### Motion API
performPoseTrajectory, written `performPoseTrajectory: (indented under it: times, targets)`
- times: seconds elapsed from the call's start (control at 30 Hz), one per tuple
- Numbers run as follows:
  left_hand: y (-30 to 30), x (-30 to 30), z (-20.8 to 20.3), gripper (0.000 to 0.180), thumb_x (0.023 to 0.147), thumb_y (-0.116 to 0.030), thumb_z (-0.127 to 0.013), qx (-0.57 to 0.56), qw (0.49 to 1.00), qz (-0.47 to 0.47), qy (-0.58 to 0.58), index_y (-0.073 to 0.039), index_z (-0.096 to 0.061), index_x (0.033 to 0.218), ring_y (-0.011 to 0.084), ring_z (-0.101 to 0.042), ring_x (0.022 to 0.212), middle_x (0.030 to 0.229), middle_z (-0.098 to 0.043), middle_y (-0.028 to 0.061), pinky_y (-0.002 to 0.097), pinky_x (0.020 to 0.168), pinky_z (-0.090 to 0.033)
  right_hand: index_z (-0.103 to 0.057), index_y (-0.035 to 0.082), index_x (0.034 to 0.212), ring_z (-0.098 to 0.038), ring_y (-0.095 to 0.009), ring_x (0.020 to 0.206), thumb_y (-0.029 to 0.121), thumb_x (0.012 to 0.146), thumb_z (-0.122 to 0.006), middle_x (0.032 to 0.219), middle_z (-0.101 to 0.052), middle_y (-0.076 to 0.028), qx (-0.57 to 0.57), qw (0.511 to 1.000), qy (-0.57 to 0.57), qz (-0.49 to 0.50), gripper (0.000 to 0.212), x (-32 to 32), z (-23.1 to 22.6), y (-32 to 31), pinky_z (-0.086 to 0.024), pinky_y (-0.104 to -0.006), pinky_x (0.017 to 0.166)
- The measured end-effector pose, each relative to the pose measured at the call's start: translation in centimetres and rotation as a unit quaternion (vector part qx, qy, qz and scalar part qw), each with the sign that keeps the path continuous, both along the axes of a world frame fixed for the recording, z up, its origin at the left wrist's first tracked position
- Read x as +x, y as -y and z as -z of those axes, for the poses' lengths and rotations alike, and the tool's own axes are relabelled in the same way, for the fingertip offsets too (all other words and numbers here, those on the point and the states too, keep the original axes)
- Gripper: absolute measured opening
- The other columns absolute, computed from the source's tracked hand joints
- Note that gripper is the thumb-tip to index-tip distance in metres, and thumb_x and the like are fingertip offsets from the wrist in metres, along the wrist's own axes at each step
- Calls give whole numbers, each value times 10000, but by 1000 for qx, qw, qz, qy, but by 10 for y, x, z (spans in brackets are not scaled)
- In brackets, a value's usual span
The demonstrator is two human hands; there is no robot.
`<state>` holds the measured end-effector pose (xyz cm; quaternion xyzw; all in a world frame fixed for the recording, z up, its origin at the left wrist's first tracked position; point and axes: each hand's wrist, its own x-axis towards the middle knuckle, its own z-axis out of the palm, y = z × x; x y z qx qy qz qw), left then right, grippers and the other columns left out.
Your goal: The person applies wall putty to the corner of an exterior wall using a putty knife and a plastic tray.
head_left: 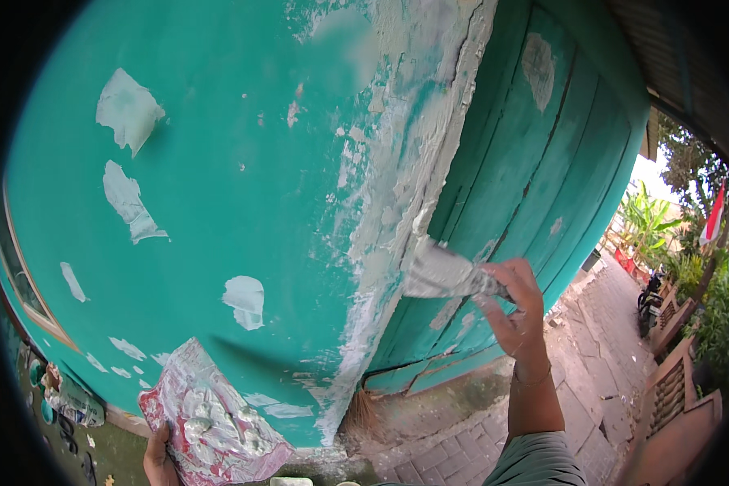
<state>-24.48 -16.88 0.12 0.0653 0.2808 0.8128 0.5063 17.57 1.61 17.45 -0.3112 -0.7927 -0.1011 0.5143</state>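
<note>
My right hand [517, 312] grips a putty knife [445, 274] by its handle. The blade, smeared with white putty, lies at the wall's corner edge [405, 170], where a rough band of white putty runs down the green wall [219, 202]. At the lower left, my left hand [160, 459] holds a crumpled red-and-clear plastic sheet [219, 421] by its side. Lumps of wet white putty cover its upper face. Only part of my left hand shows, with the thumb over the sheet's edge.
Dry white patches dot the wall, and a green plank side [535, 178] recedes beyond the corner. A straw broom [364, 417] leans at the base. To the right run a paved path [595, 324] and a low balustrade [668, 397]. Assorted items [69, 397] lie far left.
</note>
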Motion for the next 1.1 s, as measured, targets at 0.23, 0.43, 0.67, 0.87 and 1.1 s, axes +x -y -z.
performPoseTrajectory:
  times: [0.23, 0.43, 0.67, 0.87, 1.1]
  targets:
    - [-4, 7, -2, 463, 938, -172, -549, 3, 1000, 13, 0, 51, -496, 1341, 358, -672, 1055, 1235, -642, 222, 518, 912, -566, -732, 81, 996, -521, -248, 814, 10, 657, -794, 904, -558, -66, 158, 985, 52, 55, 352, -2, 27, -41, -411, -347, 723]
    - [1, 10, 1, 450, 950, -179, -539, 4, 1000, 0, 3, 53, -498, 1333, 357, -673, 1048, 1235, -638, 226, 516, 910, -568, -735, 77, 998, -512, -238, 835, -27, 678, -790, 911, -555, -65, 131, 991, 17, 8, 341, -5, 7, -71, -433, -337, 730]
    - [11, 11, 1, 448, 950, -179, -541, -15, 1000, -25, -4, 55, -498, 1330, 353, -675, 1042, 1224, -641, 224, 511, 901, -573, -728, 46, 1031, -505, -219, 865, -49, 704, -772, 931, -541, -65, 153, 988, 6, 6, 344, 0, -35, -67, -445, -319, 754]
    - [16, 12, -1, 465, 940, -179, -554, 1, 1000, -27, 9, 55, -495, 1337, 353, -674, 1048, 1234, -637, 224, 510, 904, -573, -715, 15, 1070, -529, -177, 844, -46, 762, -743, 931, -553, -61, 191, 981, -18, -27, 315, 8, -74, -68, -463, -283, 735]
    - [23, 10, -1, 482, 928, -172, -560, 25, 999, -25, 0, 49, -487, 1350, 355, -671, 1055, 1241, -636, 221, 510, 913, -569, -697, -36, 1110, -551, -117, 848, -27, 798, -762, 944, -572, -42, 135, 984, -83, -83, 319, 10, -128, -69, -471, -245, 786]
